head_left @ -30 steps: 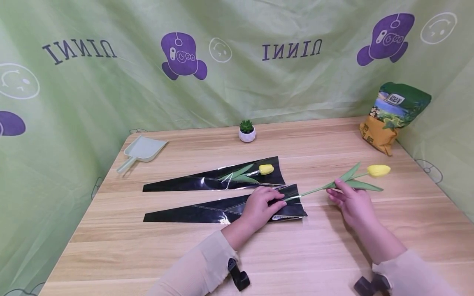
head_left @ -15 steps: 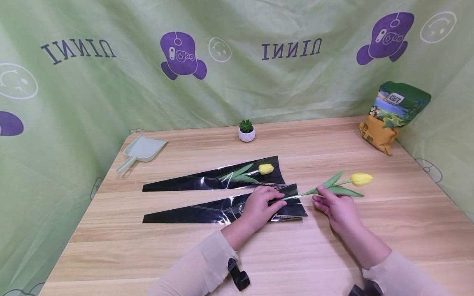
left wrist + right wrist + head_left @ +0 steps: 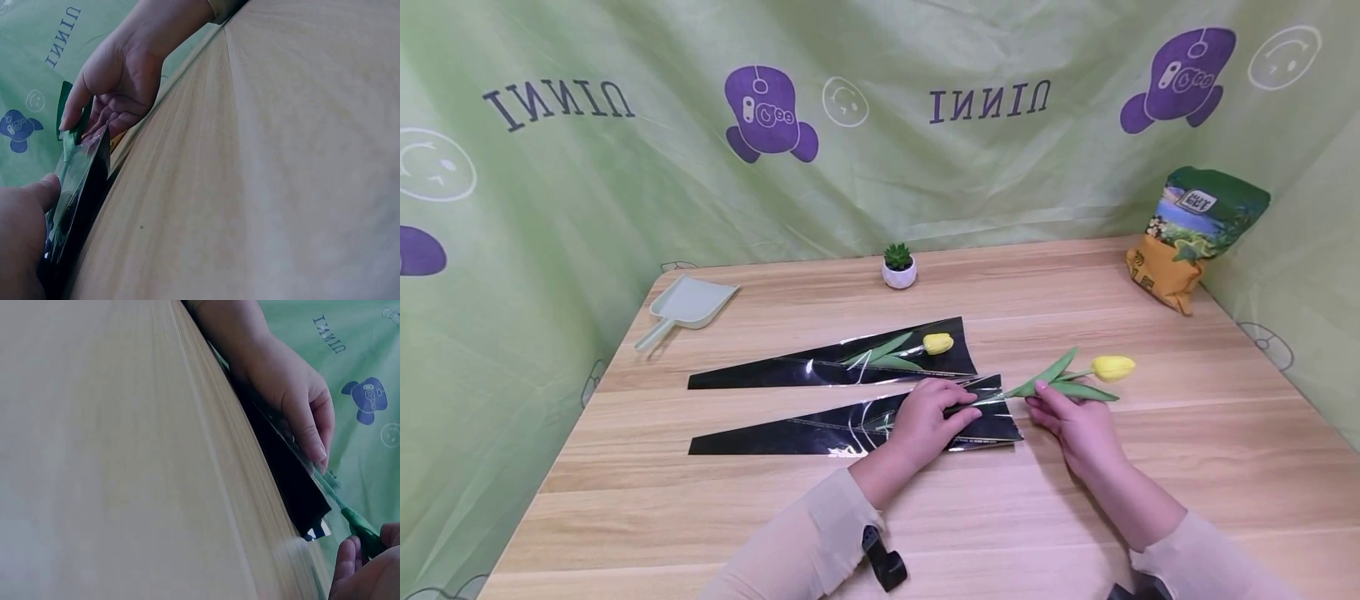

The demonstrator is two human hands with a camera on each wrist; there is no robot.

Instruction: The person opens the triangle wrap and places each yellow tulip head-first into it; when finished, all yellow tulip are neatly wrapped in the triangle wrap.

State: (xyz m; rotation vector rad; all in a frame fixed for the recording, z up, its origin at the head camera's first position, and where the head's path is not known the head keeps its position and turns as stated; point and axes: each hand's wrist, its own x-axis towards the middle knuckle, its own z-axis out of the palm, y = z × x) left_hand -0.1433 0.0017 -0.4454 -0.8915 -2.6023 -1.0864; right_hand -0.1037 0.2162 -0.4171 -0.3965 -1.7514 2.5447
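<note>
A yellow artificial tulip (image 3: 1112,368) with green leaves is pinched near its leaf base by my right hand (image 3: 1078,429). Its stem runs left into the mouth of a black flower sleeve (image 3: 775,436) with a clear front, flat on the table. My left hand (image 3: 928,417) lies over the sleeve near that mouth, pinching its clear film at the stem between thumb and fingers; the palm hides part of the sleeve. In the right wrist view the film and the green stem (image 3: 328,487) show beside the left fingertips. The left wrist view shows the right hand (image 3: 119,87) holding the leaves.
Behind lies a second black sleeve (image 3: 760,375) with a yellow tulip (image 3: 937,344) inside. A pale dustpan (image 3: 692,302) lies at the back left, a small potted succulent (image 3: 898,268) at the back middle. A green and orange bag (image 3: 1195,237) stands at the back right, before the green curtain.
My right hand has moved left with the tulip, sliding its stem deeper into the nearer sleeve; the leaves now reach the sleeve's mouth. My left hand has stayed in place.
</note>
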